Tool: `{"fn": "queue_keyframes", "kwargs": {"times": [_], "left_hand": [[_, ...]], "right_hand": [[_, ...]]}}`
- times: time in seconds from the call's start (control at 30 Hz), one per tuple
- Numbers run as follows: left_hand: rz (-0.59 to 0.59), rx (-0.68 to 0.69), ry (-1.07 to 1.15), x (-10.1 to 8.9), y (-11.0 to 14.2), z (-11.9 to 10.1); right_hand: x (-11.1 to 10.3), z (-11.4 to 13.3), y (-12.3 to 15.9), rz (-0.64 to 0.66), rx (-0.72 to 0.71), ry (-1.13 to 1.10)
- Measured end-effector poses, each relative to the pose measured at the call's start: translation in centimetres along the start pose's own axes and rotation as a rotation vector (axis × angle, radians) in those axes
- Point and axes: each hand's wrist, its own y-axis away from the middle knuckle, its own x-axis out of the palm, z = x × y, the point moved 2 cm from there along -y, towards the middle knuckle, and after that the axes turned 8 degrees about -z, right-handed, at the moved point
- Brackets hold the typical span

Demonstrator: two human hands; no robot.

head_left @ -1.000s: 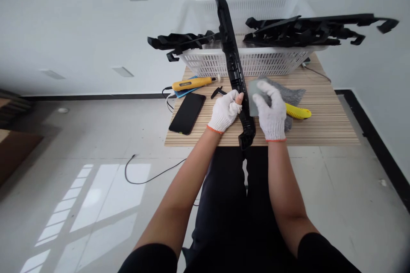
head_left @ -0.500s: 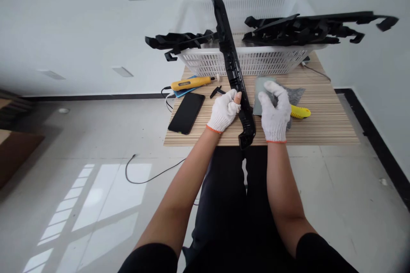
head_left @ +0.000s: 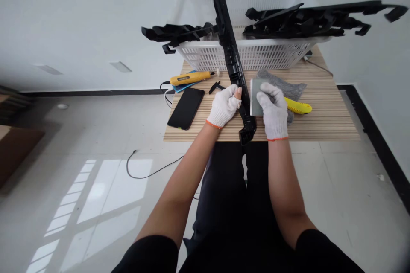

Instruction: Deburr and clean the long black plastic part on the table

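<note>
My left hand [head_left: 225,105], in a white knit glove with the thumb tip bare, is closed on a long black plastic trim strip [head_left: 231,53]. The strip slants from the table's front edge up over the white basket. In my gloved right hand [head_left: 273,108] I pinch a flat grey-green sanding pad [head_left: 257,101] with a pale edge, held upright just right of the strip's lower part. A grey cloth [head_left: 286,88] and a yellow-handled utility knife [head_left: 299,106] lie behind and beside this hand, both partly covered.
The white plastic basket [head_left: 262,57] at the back holds more black plastic parts [head_left: 301,21] that stick out sideways. On the table's left are a yellow corded rotary tool [head_left: 189,78], a black phone [head_left: 186,108] and a small black T-shaped tool [head_left: 216,87]. A cable [head_left: 153,175] trails on the floor.
My right hand has lifted the sanding pad off the grey cloth and turned it edge-on, closer to the strip. My left hand keeps its hold. The view has tilted slightly.
</note>
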Motion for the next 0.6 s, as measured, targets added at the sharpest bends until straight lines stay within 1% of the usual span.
{"fn": "queue_keyframes", "kwargs": {"times": [0.07,0.1,0.17,0.2,0.3,0.33,0.4,0.43,0.47,0.5,0.53,0.6], "left_hand": [[-0.009,0.013,-0.006,0.1,0.0,0.1],[-0.013,0.019,-0.009,0.0,0.1,0.1],[-0.003,0.014,-0.015,-0.1,0.5,-0.3],[0.009,0.004,-0.023,-0.2,0.8,-0.6],[0.082,-0.024,-0.088,-0.8,2.4,-2.0],[0.113,-0.029,-0.128,-1.0,3.1,-2.5],[0.167,-0.034,-0.218,-1.4,4.5,-3.5],[0.191,-0.038,-0.263,-1.6,5.1,-3.9],[0.206,-0.043,-0.308,-1.8,5.7,-4.2],[0.216,-0.050,-0.352,-1.9,6.2,-4.5],[0.219,-0.058,-0.397,-2.1,6.7,-4.7],[0.217,-0.078,-0.491,-2.4,7.3,-5.0]], "right_hand": [[0.1,-0.6,-0.1,0.103,0.039,-0.001],[0.1,-0.8,-0.1,0.102,0.038,-0.002],[-0.3,-1.0,0.1,0.046,0.023,-0.025],[-0.4,-1.0,0.4,0.048,0.028,-0.037],[-0.8,-0.7,1.4,0.156,0.049,-0.018],[-1.1,-0.5,1.7,0.143,0.032,-0.004],[-1.6,0.0,2.3,0.079,-0.029,0.017],[-1.8,0.3,2.6,0.081,-0.058,0.039],[-1.9,0.6,2.9,0.109,-0.085,0.074],[-2.1,0.8,3.2,0.137,-0.111,0.119],[-2.4,1.0,3.5,0.135,-0.140,0.167],[-3.1,1.4,3.9,0.063,-0.181,0.227]]}}
